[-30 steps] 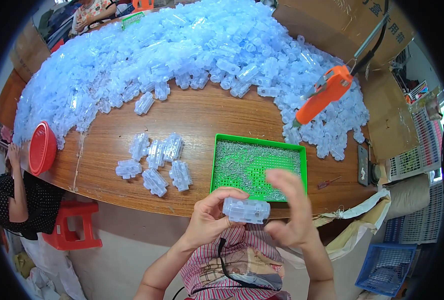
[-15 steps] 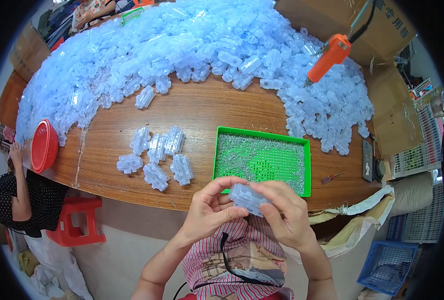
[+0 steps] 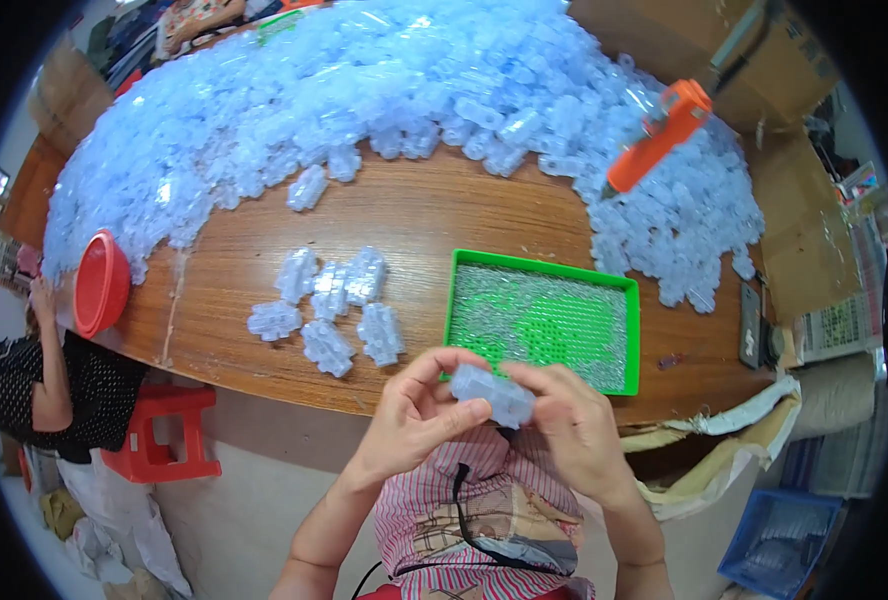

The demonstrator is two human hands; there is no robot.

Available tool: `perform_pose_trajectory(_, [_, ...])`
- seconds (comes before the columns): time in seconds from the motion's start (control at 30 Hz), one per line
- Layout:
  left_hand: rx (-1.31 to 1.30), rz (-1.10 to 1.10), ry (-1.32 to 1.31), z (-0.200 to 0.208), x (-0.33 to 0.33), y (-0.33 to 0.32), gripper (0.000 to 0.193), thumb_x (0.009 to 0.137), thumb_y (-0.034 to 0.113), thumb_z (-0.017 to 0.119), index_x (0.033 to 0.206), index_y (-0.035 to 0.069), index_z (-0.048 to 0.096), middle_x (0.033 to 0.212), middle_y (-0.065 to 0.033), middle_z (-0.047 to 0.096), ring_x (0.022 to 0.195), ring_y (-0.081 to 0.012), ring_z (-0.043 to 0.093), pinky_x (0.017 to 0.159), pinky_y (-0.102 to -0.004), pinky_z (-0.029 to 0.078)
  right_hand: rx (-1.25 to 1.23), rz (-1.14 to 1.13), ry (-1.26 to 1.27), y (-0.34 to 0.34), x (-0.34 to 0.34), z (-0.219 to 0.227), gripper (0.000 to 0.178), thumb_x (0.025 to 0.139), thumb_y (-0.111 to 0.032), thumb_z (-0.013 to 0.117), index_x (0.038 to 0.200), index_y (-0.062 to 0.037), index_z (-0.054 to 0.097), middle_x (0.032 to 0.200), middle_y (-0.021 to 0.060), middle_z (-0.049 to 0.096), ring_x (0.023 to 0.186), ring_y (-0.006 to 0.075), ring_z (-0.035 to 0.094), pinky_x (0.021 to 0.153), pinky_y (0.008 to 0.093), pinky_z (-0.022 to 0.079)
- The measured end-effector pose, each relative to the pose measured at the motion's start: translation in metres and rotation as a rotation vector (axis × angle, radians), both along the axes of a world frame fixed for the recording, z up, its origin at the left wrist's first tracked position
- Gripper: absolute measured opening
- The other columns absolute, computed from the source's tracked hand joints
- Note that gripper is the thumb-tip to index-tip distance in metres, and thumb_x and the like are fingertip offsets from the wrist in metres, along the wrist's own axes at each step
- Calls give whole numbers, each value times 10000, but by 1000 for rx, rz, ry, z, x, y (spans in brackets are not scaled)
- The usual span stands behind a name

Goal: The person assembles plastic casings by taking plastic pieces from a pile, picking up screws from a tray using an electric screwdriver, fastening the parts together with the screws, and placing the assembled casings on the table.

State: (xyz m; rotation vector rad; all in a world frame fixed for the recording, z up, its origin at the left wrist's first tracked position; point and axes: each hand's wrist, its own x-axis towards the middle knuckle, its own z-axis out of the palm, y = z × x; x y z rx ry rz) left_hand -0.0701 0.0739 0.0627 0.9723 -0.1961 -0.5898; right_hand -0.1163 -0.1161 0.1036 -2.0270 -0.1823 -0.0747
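Observation:
Above my lap, close to the table's front edge, a clear bluish plastic part (image 3: 492,393) is between my hands. My left hand (image 3: 414,412) is closed round its left end, with the thumb along the near side. At the right end, my right hand (image 3: 576,425) has bent fingers against the part; they are slightly blurred and the thumb tip is hard to make out. Just beyond lies a green tray (image 3: 544,264) of small metal screws. Several similar plastic parts (image 3: 330,290) are grouped on the table left of the tray.
A large heap of clear plastic parts (image 3: 364,90) covers the table's far side. An orange electric screwdriver (image 3: 659,138) hangs at the right. A red basket (image 3: 102,284) stands left, near another person's arm (image 3: 52,370) and a red stool (image 3: 169,435). Cardboard (image 3: 804,200) borders the right.
The view has shifted a little, moving the table things rightward in the picture. The plastic part is tilted slightly differently, and my right thumb has slid off its near face.

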Motion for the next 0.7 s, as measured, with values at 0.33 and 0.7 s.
perform_pose_trajectory(0.33, [1436, 475, -358, 21, 69, 83, 507, 914, 383, 545, 1204, -27, 478, 743, -209, 611, 773, -385, 620, 737, -420, 469, -752, -130, -215, -43, -16, -56, 218, 712, -110, 697, 892, -75, 579, 942, 86, 493, 943, 295, 447, 832, 419, 308])
perform_pose_trajectory(0.7, [1659, 456, -817, 3, 78, 69, 499, 789, 244, 711, 1204, 39, 525, 1073, -147, 512, 789, -216, 569, 718, -365, 476, -604, -271, -270, -43, -3, -73, 162, 700, -49, 683, 806, -63, 562, 854, 74, 500, 856, 277, 482, 759, 393, 350])
